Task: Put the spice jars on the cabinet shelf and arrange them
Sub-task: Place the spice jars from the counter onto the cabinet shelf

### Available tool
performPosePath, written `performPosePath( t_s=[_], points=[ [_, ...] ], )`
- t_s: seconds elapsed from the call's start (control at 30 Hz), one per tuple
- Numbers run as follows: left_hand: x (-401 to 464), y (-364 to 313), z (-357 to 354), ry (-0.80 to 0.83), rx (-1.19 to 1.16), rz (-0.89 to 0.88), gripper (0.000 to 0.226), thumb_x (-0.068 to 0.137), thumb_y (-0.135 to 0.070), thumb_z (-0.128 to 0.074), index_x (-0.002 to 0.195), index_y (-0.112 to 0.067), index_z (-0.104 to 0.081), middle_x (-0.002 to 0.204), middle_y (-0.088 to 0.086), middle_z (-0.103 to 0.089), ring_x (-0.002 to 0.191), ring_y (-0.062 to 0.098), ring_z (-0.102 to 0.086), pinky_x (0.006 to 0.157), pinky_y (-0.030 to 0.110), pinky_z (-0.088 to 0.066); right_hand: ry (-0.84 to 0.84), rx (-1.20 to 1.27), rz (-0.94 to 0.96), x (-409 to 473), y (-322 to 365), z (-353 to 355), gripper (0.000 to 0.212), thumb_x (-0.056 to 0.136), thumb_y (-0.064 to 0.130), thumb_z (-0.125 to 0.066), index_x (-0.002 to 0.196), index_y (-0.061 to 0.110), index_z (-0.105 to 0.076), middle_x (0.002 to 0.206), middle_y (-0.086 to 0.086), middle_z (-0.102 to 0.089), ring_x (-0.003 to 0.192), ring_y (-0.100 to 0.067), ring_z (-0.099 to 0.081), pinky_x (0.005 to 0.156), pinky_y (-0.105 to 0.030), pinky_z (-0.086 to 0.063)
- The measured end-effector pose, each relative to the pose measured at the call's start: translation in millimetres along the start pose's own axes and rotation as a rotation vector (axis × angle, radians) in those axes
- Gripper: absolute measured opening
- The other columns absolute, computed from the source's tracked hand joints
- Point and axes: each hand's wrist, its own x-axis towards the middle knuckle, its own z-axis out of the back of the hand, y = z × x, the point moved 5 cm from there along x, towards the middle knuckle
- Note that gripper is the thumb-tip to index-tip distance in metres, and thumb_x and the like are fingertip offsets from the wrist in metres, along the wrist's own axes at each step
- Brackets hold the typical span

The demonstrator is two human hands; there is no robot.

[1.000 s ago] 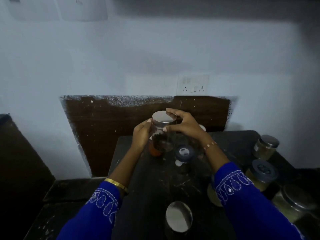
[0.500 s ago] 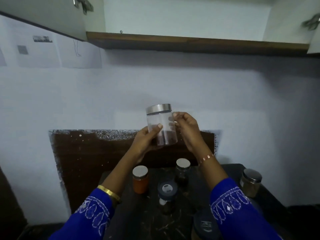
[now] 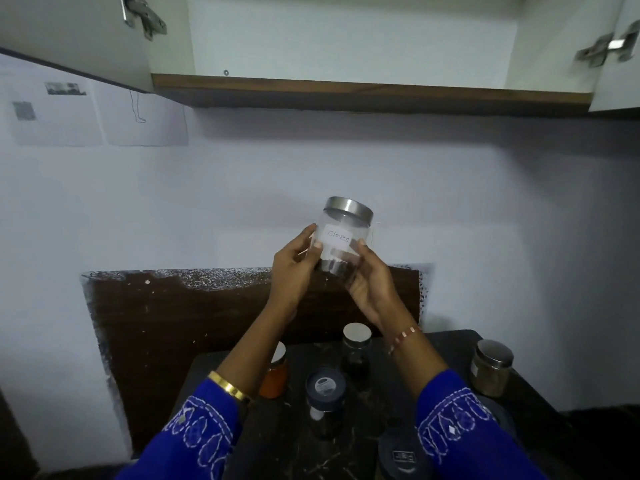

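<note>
While both hands are raised in front of the pale wall, they hold between them a clear glass jar with a brushed steel lid (image 3: pixel 347 237), tilted a little to the right and well below the open cabinet. The left hand (image 3: pixel 294 268) wraps the jar's left side with its thumb laid across the front, and the right hand (image 3: pixel 372 282) cups the lower right side and base, thumb tip touching the glass near the label. A white paper label (image 3: pixel 336 236) on the jar's front reads "Cloves", and a dark layer fills the jar's bottom.

Above, the white cabinet shelf with a brown wooden front edge (image 3: pixel 370 88) stands with both its doors swung open, metal hinges showing on either side.

Below the hands, on a dark stone counter (image 3: pixel 450 344), stand several other jars: a jar of orange powder with a white lid (image 3: pixel 275 374) partly behind the left forearm, a dark-filled jar with a white lid (image 3: pixel 356 351), a jar with a dark blue lid (image 3: pixel 325 393), and a steel-lidded jar of yellowish-brown spice (image 3: pixel 491 367) off to the right. Another dark lid (image 3: pixel 398 453) shows at the bottom edge, probably another jar, though it is too dim to tell.
</note>
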Motion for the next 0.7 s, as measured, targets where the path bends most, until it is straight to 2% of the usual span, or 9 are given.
performPosePath(
  t_s=[0.07, 0.17, 0.23, 0.3, 0.37, 0.43, 0.5, 0.6, 0.7],
  points=[
    [-1, 1, 0, 0.005, -0.054, -0.005, 0.042, 0.091, -0.011, -0.054, 0.133, -0.017, -0.050, 0.130, 0.011, -0.058, 0.115, 0.021, -0.058, 0.090, 0.032, -0.052, 0.014, 0.008, 0.016, 2, 6, 1, 0.033, 0.096, 0.028, -0.041, 0.120, 0.009, -0.053, 0.113, -0.014, -0.062, 0.094, -0.021, -0.060, 0.074, -0.029, -0.052],
    [1, 4, -3, 0.012, -0.086, 0.014, 0.045, 0.091, -0.009, -0.054, 0.135, -0.015, -0.046, 0.128, 0.012, -0.059, 0.115, 0.021, -0.058, 0.089, 0.028, -0.051, 0.011, -0.036, 0.051, 8, 13, 1, 0.037, 0.097, 0.028, -0.041, 0.125, 0.006, -0.046, 0.127, -0.020, -0.056, 0.097, -0.022, -0.058, 0.070, -0.027, -0.053],
    [4, 3, -5, 0.009, -0.099, 0.019, 0.046, 0.091, -0.010, -0.054, 0.136, -0.012, -0.045, 0.129, 0.014, -0.059, 0.117, 0.024, -0.057, 0.090, 0.030, -0.051, -0.002, -0.084, 0.081, 12, 19, -1, 0.030, 0.098, 0.026, -0.040, 0.120, 0.007, -0.045, 0.126, -0.019, -0.054, 0.096, -0.021, -0.058, 0.067, -0.026, -0.053],
    [9, -5, -7, -0.008, -0.089, -0.013, 0.045, 0.091, -0.011, -0.054, 0.135, -0.009, -0.046, 0.129, 0.015, -0.058, 0.118, 0.027, -0.057, 0.094, 0.035, -0.051, -0.017, -0.162, 0.122, 19, 29, -5, 0.026, 0.098, 0.026, -0.039, 0.117, 0.010, -0.047, 0.122, -0.015, -0.055, 0.099, -0.022, -0.057, 0.075, -0.032, -0.053],
    [18, -17, -5, -0.042, -0.053, -0.059, 0.045, 0.091, -0.013, -0.054, 0.135, -0.009, -0.046, 0.130, 0.014, -0.057, 0.119, 0.025, -0.056, 0.098, 0.037, -0.049, -0.025, -0.249, 0.163, 28, 41, -13, 0.029, 0.098, 0.029, -0.039, 0.118, 0.011, -0.051, 0.122, -0.015, -0.055, 0.107, -0.026, -0.055, 0.088, -0.041, -0.049],
    [31, -31, 0, -0.072, -0.015, -0.106, 0.046, 0.091, -0.015, -0.055, 0.135, -0.009, -0.046, 0.131, 0.014, -0.057, 0.120, 0.025, -0.055, 0.100, 0.039, -0.048, -0.018, -0.299, 0.194, 40, 53, -24, 0.034, 0.098, 0.031, -0.039, 0.122, 0.011, -0.051, 0.123, -0.015, -0.055, 0.112, -0.029, -0.054, 0.096, -0.045, -0.046],
    [45, -46, 5, -0.093, 0.021, -0.163, 0.045, 0.091, -0.018, -0.055, 0.135, -0.010, -0.047, 0.132, 0.013, -0.057, 0.120, 0.024, -0.055, 0.101, 0.040, -0.048, 0.000, -0.333, 0.231, 52, 64, -38, 0.037, 0.099, 0.032, -0.037, 0.126, 0.011, -0.049, 0.122, -0.012, -0.055, 0.114, -0.029, -0.053, 0.098, -0.044, -0.045],
    [70, -70, 20, -0.139, 0.088, -0.235, 0.047, 0.091, -0.021, -0.055, 0.136, -0.012, -0.046, 0.137, 0.008, -0.053, 0.123, 0.018, -0.051, 0.102, 0.031, -0.045, 0.029, -0.384, 0.293, 73, 79, -65, 0.040, 0.099, 0.034, -0.035, 0.133, 0.014, -0.043, 0.129, -0.011, -0.053, 0.118, -0.028, -0.050, 0.103, -0.044, -0.043],
    [97, -98, 38, -0.134, 0.131, -0.327, 0.045, 0.090, -0.022, -0.057, 0.133, -0.012, -0.049, 0.133, 0.008, -0.057, 0.123, 0.022, -0.053, 0.104, 0.043, -0.045, 0.063, -0.379, 0.342, 97, 94, -96, 0.040, 0.098, 0.033, -0.038, 0.133, 0.013, -0.041, 0.130, -0.011, -0.052, 0.119, -0.029, -0.050, 0.101, -0.042, -0.045]
  ],
)
